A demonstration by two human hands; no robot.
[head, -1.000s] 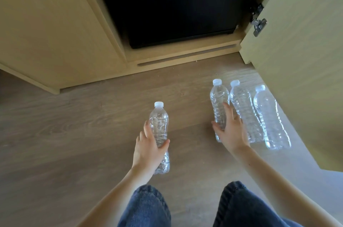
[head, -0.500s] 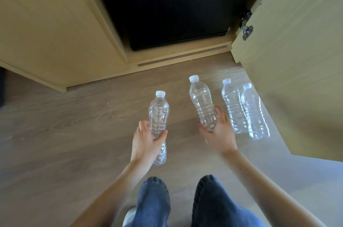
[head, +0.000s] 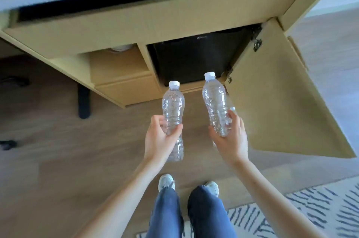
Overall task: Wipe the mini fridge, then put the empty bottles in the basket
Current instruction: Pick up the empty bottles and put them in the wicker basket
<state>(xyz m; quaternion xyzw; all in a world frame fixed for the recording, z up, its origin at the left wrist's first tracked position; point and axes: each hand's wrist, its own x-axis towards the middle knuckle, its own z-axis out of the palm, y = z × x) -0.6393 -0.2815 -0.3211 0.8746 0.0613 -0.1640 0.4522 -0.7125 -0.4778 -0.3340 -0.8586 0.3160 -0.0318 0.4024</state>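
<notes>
Both hands clamped: left hand (head: 159,140) around one clear bottle (head: 173,109), right hand (head: 230,138) around another bottle (head: 214,101), lifted off the floor before the mini fridge (head: 194,57). Bottles capped, transparent, look empty. Basket not in view; wiping apparently finished, binning not yet done.

1. The left hand (head: 159,140) holds one bottle (head: 173,107) left of the bottle (head: 215,101) in the right hand (head: 231,138).
2. The mini fridge (head: 194,59) sits in the cabinet behind both.
3. The cabinet door (head: 275,101) stands open at right.
</notes>
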